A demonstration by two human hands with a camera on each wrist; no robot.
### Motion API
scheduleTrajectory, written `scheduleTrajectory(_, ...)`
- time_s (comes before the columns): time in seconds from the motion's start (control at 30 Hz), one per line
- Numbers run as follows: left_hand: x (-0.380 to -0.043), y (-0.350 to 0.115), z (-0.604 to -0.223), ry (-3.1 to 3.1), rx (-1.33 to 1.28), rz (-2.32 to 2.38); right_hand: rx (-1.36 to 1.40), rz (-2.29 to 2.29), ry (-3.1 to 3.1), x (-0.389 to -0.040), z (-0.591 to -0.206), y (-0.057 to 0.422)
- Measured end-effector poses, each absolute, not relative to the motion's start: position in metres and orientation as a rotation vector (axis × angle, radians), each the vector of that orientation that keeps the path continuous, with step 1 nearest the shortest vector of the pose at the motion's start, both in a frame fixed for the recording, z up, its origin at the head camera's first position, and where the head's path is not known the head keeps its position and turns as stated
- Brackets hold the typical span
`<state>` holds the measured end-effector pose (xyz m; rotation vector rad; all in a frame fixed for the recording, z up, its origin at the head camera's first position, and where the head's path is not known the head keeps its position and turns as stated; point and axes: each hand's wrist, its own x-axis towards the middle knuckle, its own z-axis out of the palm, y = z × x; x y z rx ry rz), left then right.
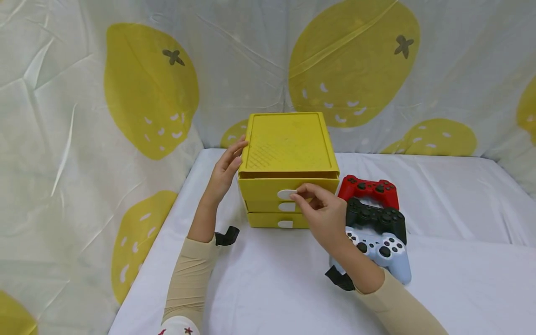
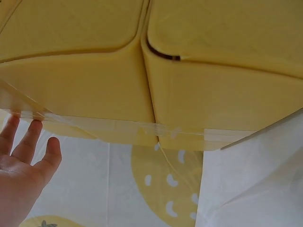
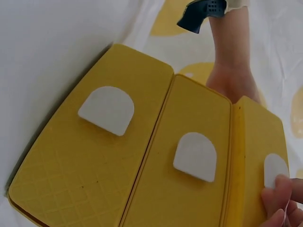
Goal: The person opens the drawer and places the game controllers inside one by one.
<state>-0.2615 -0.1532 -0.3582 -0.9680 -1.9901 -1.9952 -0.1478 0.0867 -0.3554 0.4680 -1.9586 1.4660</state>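
Observation:
A yellow three-drawer box (image 1: 289, 144) stands on the white cloth, each drawer front bearing a white rounded handle. My right hand (image 1: 324, 214) pinches the edge of the top drawer's handle (image 1: 285, 194) between thumb and fingers. That top drawer (image 1: 259, 188) sticks out slightly past the two below, and a dark gap shows above its front. In the right wrist view, the middle handle (image 3: 195, 157) and bottom handle (image 3: 108, 109) are untouched. My left hand (image 1: 224, 174) lies along the box's left side, fingers extended; its fingertips (image 2: 36, 124) meet the wall.
Right of the box, a red game controller (image 1: 368, 190), a black one (image 1: 377, 216) and a light blue one (image 1: 383, 249) lie in a close row, the blue one partly behind my right forearm. A lemon-print curtain (image 1: 243, 60) hangs behind the box.

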Motion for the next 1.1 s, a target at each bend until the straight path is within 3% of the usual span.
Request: scheduleTrajectory(1.1, -0.261, -0.153, -0.359, -1.965, -0.97, -2.041, 0.577, 1.294, -1.996, -0.106, -0.355, 0.09)
